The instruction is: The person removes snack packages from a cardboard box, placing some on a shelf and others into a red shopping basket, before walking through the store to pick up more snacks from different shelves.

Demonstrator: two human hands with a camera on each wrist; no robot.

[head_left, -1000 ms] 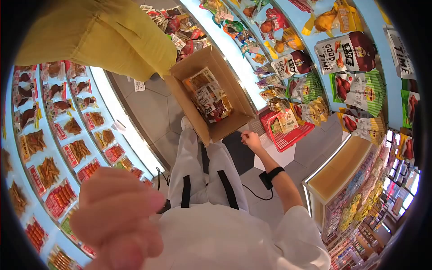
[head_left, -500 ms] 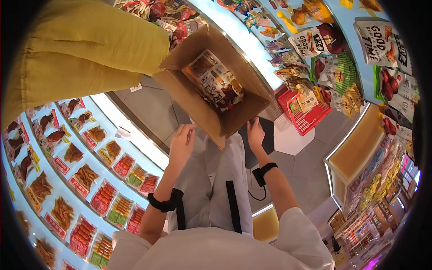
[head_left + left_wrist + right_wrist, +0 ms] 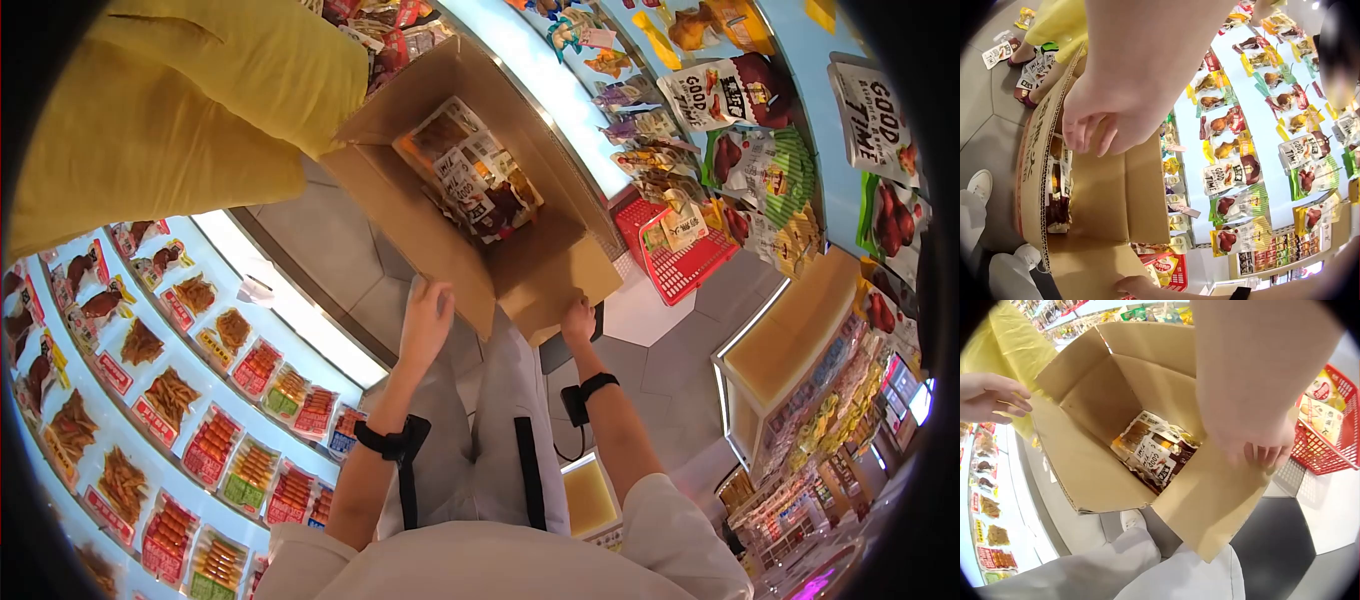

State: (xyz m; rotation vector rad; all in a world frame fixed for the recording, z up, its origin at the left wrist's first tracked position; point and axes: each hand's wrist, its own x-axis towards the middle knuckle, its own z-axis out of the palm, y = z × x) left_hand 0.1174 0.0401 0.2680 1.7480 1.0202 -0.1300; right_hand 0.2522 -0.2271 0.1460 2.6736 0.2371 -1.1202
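An open cardboard box (image 3: 400, 195) stands in front of me, with several snack packets (image 3: 480, 195) lying flat on its bottom. My right hand (image 3: 578, 322) holds the outer edge of the box's near flap (image 3: 555, 285); in the right wrist view its fingers (image 3: 1266, 455) bend over that edge. My left hand (image 3: 428, 315) hovers at the edge of the left flap, fingers loosely bent and nothing held. From the right wrist view, the left hand (image 3: 994, 397) appears beside the left flap (image 3: 1085, 462), its fingers relaxed.
A red basket (image 3: 680, 270) with packets stands right of the box. Lit shelves of packaged snacks (image 3: 190, 440) run along the left, and more shelves (image 3: 720, 90) along the right. A person in yellow trousers (image 3: 200, 120) is beyond the box, at the left.
My left hand has come down from close to the camera to the left flap. My right hand has taken the near flap, which has swung up and outward.
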